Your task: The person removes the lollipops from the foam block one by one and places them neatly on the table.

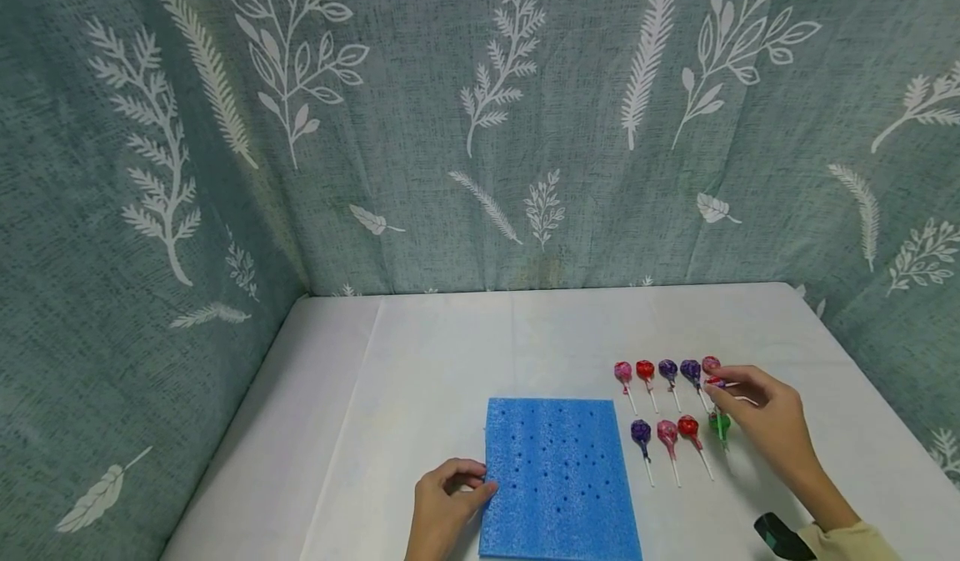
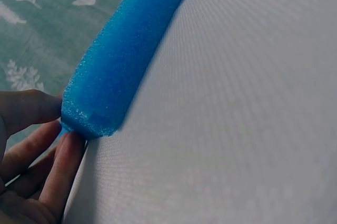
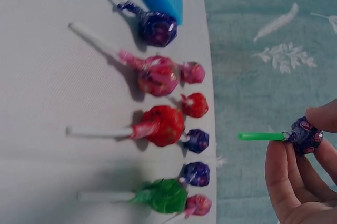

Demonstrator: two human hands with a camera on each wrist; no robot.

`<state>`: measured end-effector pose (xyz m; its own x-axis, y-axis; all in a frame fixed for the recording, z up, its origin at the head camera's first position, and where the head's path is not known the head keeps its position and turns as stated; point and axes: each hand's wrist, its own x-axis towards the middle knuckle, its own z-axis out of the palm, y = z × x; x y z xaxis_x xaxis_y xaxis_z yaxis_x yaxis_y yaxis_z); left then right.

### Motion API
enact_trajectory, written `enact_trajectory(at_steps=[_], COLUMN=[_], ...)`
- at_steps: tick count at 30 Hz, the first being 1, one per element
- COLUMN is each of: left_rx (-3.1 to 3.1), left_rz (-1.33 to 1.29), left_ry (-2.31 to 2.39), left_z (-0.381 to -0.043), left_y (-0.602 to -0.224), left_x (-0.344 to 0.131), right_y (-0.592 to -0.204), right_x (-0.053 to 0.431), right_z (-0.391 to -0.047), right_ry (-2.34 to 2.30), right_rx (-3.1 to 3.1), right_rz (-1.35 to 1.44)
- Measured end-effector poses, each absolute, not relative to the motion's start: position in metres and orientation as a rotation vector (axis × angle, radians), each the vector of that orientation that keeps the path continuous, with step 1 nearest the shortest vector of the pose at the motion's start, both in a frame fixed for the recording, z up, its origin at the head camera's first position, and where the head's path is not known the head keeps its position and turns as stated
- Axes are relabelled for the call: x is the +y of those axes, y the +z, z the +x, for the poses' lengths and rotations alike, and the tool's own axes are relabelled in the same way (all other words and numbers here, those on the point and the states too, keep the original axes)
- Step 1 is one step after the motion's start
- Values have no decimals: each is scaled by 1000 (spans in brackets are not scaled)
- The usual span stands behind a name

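Note:
My right hand (image 1: 772, 423) holds a lollipop (image 3: 305, 135) by its dark purple wrapped head, and its green stick points away from the fingers. It is above the right end of two rows of wrapped lollipops. My left hand (image 1: 444, 501) grips the left edge of a blue foam block (image 1: 558, 478) with thumb and fingers. Small dark holes dot the top of this block. Just under the right hand lies a green lollipop (image 1: 720, 424), and a pink lollipop (image 1: 711, 363) lies behind the fingertips, its stick hidden.
To the right of the block, the front row has a purple lollipop (image 1: 641, 432), a pink one (image 1: 667, 433) and a red one (image 1: 688, 426). Several more make up the back row. Everything lies on a white table (image 1: 420, 361) with patterned green cloth (image 1: 420, 127) around it.

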<state>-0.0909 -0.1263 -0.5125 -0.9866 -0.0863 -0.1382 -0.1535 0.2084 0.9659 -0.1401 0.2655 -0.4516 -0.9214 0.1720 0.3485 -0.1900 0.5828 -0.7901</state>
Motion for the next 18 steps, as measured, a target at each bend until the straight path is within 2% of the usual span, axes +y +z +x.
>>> enact_trajectory(at_steps=[18], left_rx=[2396], left_rz=[-260], left_ry=[1941], left_z=[-91], left_y=[-513], left_x=[-125], right_y=[-459], right_x=[289], right_z=[-135], right_ry=[1234], right_rx=[-2532], right_rz=[-104])
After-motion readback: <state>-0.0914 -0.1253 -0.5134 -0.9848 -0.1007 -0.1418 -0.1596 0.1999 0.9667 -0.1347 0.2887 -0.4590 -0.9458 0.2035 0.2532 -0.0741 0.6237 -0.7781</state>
